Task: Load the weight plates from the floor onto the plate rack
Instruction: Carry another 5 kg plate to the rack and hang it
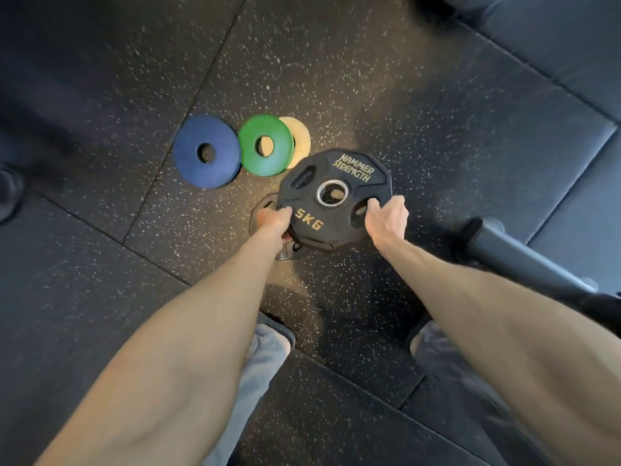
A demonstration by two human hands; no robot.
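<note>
A black 5 kg plate (pixel 336 183) marked Hammer Strength lies on top of another black plate (pixel 265 205) on the speckled rubber floor. My left hand (pixel 272 220) grips its left edge, fingers curled under. My right hand (pixel 386 220) grips its right side, fingers hooked into a grip slot. To the left lie a blue plate (pixel 206 153), a green plate (pixel 267 146) and a cream plate (pixel 300 139), the green one overlapping the cream. No rack peg shows clearly.
A dark metal tube (pixel 504 253) of some equipment base runs across the floor at the right. Dark padded mats (pixel 554 62) lie at the upper right. My two feet (pixel 279 334) stand just below the plates. A dark round object (pixel 8 193) sits at the left edge.
</note>
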